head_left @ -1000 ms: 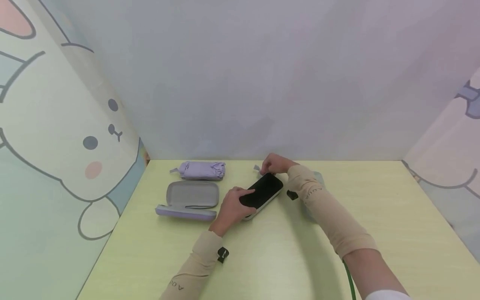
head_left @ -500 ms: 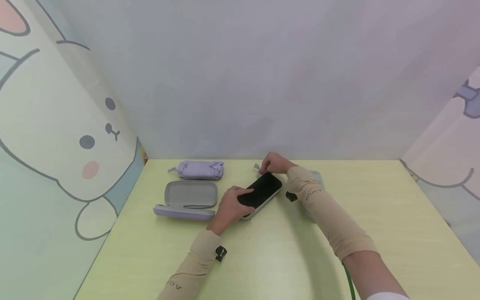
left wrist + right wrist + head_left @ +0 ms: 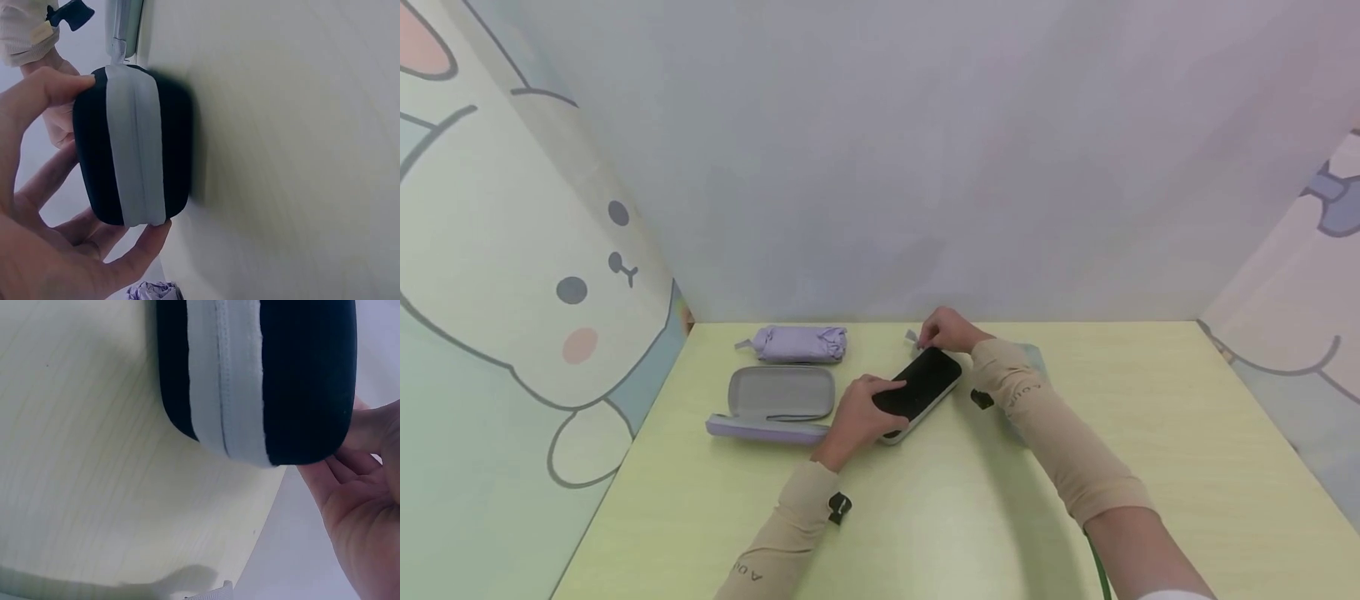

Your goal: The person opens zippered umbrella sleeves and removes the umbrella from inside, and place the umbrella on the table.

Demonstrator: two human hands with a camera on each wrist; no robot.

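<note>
A black case (image 3: 928, 375) with a pale zipper band (image 3: 134, 150) lies at a slant on the table, mid-view from the head. My left hand (image 3: 861, 412) grips its near end, thumb on one side and fingers around the other. At the far end my right hand (image 3: 951, 331) has its fingers curled and pinches at the case, beside a small grey tab (image 3: 912, 337). Exactly which part it pinches is hidden. In the right wrist view the right hand (image 3: 369, 500) shows behind the black case (image 3: 306, 381), whose visible zipper side looks closed.
Left of the hands lies an open grey-lined case (image 3: 782, 392) with a lavender lid (image 3: 766, 429). Behind it is a lavender folded fabric bundle (image 3: 801, 343) with a strap, like a compact umbrella. A pale teal object (image 3: 1034, 360) is partly hidden under the right forearm. A wall closes off the table's back.
Both hands and the black case keep nearly the same places. Only the head view has shifted slightly.
</note>
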